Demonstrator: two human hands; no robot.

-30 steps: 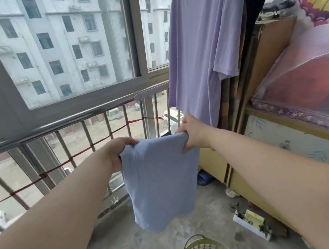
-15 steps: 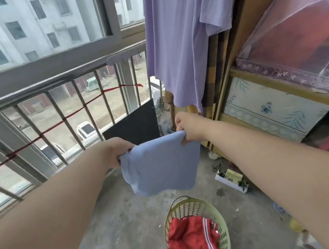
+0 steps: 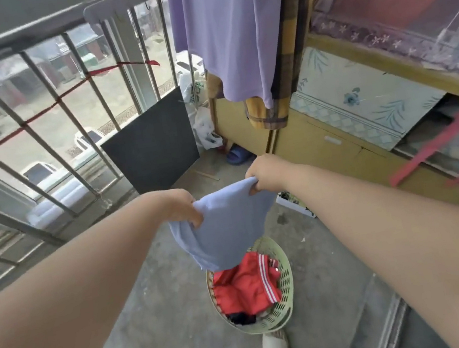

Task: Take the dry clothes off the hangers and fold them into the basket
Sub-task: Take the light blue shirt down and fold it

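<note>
— What can't you make out from here?
— The purple garment (image 3: 230,24) runs off my top edge. The blue cloth (image 3: 224,225) covers the far rim of the basket (image 3: 288,281), and a dark item (image 3: 241,318) lies mostly buried under the red garment (image 3: 244,289).
— And at the right?
— A red streak (image 3: 442,148), too blurred for me to name.

The basket (image 3: 286,272) mouth is left open from above, though its bed is taken up by red clothes (image 3: 245,289), and its far rim is overhung by the cloth (image 3: 224,228) gripped between left hand (image 3: 182,207) and right hand (image 3: 264,174). Bare floor (image 3: 178,315) is seen left of the basket. The left is closed off by the railing (image 3: 23,40), a board (image 3: 155,143) leaned against it; the right is walled by the cabinet (image 3: 307,147). A shirt (image 3: 225,34) is hung far off, overhead.
</note>
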